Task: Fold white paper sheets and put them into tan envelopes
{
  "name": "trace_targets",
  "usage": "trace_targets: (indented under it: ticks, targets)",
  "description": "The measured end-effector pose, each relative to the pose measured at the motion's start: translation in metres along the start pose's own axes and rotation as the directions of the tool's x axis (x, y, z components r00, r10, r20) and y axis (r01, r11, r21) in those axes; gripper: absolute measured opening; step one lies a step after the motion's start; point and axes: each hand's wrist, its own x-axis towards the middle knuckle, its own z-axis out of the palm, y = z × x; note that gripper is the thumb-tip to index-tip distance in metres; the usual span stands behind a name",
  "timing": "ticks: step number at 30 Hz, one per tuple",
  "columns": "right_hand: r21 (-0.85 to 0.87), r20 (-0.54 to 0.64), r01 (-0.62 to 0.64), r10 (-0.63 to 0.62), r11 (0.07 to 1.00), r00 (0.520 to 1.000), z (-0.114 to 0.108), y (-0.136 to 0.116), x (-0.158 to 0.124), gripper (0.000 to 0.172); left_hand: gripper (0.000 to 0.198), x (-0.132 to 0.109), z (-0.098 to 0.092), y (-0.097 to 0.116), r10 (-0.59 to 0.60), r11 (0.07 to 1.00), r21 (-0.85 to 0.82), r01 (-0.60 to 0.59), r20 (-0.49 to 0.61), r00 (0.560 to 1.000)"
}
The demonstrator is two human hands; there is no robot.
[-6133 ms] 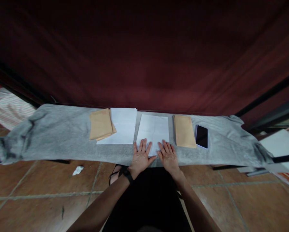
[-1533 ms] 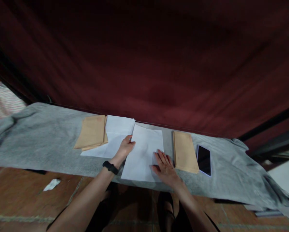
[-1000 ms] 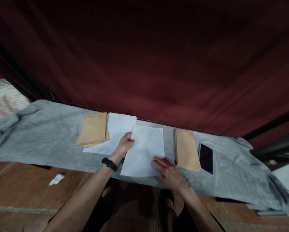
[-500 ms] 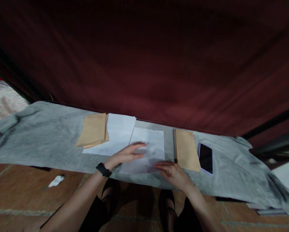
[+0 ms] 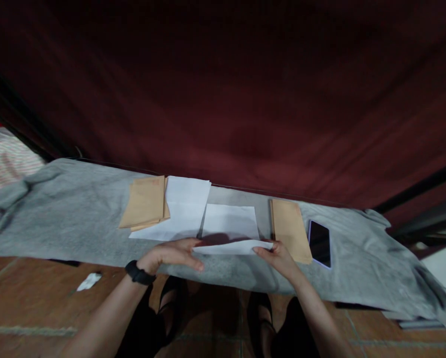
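A white sheet of paper [image 5: 230, 221] lies before me on the grey cloth, its near edge lifted and bent up. At the right end of that raised edge, my right hand [image 5: 277, 256] pinches the paper between thumb and fingers. My left hand [image 5: 174, 254] is at the other end, fingers stretched out against the paper's edge and thumb held apart below it. More white sheets [image 5: 187, 204] lie to the left, partly under a pile of brown envelopes [image 5: 144, 201]. A second stack of brown envelopes [image 5: 290, 231] sits just beyond my right hand.
A phone [image 5: 319, 243] with a pale purple edge lies right of the envelope stack. The grey cloth [image 5: 77, 214] covers a long, low surface, backed by a dark red curtain [image 5: 245, 124]. A crumpled white tissue [image 5: 89, 281] is on the tiled floor.
The sheet was flat under both hands; its near edge is now raised. My right hand has closed on its right end, and my left hand has moved left and nearer to me.
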Motion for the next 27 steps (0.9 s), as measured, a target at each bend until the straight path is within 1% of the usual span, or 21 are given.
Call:
trace_targets:
  ticks: [1,2,4,6,10,12,14,17,19,20,22,24,25,27]
  targets:
    - [0.051,-0.021,-0.021,0.022,0.998,1.000,0.002,0.001,0.003,0.044,0.048,0.004,0.002,-0.006,-0.021,1.000,-0.011,0.020,-0.077,0.997]
    - [0.101,-0.047,-0.037,0.042,0.994,0.998,0.003,0.002,0.005,0.047,0.045,0.008,0.004,-0.011,-0.028,0.999,-0.032,0.023,-0.154,0.988]
    - [0.172,-0.103,-0.060,0.078,0.983,0.992,0.006,0.003,0.010,0.052,0.046,0.018,0.008,-0.019,-0.018,0.996,-0.084,-0.005,-0.278,0.960]
    - [0.191,-0.159,-0.082,0.113,0.978,0.981,0.009,0.005,0.014,0.055,0.046,0.025,0.009,-0.023,-0.030,0.990,-0.139,-0.018,-0.340,0.940]
    - [0.180,-0.231,-0.099,0.140,0.979,0.963,0.011,0.013,0.018,0.053,0.045,0.032,0.012,-0.026,-0.076,0.967,-0.254,-0.033,-0.407,0.910]
    - [0.135,-0.262,-0.081,0.115,0.988,0.958,0.013,0.019,0.020,0.049,0.043,0.035,0.014,-0.027,-0.083,0.964,-0.261,-0.047,-0.465,0.882]
    - [0.040,-0.292,-0.084,0.092,0.996,0.952,0.014,0.024,0.023,0.045,0.041,0.040,0.016,-0.029,-0.068,0.972,-0.228,-0.065,-0.530,0.845]
    - [-0.164,-0.348,-0.150,0.085,0.975,0.934,0.018,0.028,0.027,0.041,0.034,0.050,0.020,-0.030,-0.024,0.992,-0.116,-0.058,-0.601,0.799]
    - [-0.303,-0.403,-0.195,0.060,0.933,0.913,0.021,0.027,0.028,0.040,0.028,0.055,0.023,-0.028,-0.008,1.000,0.014,0.023,-0.642,0.767]
    - [-0.362,-0.426,-0.212,0.041,0.908,0.904,0.023,0.026,0.029,0.042,0.026,0.057,0.024,-0.026,-0.012,0.991,0.092,0.098,-0.668,0.744]
    - [-0.454,-0.450,-0.242,0.013,0.857,0.893,0.027,0.024,0.030,0.047,0.023,0.059,0.028,-0.020,-0.030,0.931,0.230,0.283,-0.725,0.688]
    - [-0.518,-0.458,-0.282,0.017,0.807,0.889,0.030,0.020,0.033,0.052,0.023,0.059,0.030,-0.012,-0.051,0.845,0.310,0.435,-0.763,0.644]
    - [-0.540,-0.460,-0.303,0.026,0.785,0.888,0.031,0.019,0.034,0.054,0.024,0.060,0.031,-0.009,-0.061,0.810,0.331,0.484,-0.774,0.631]
    - [-0.567,-0.452,-0.329,0.048,0.755,0.891,0.032,0.017,0.038,0.056,0.027,0.061,0.032,-0.005,-0.083,0.764,0.350,0.542,-0.779,0.621]
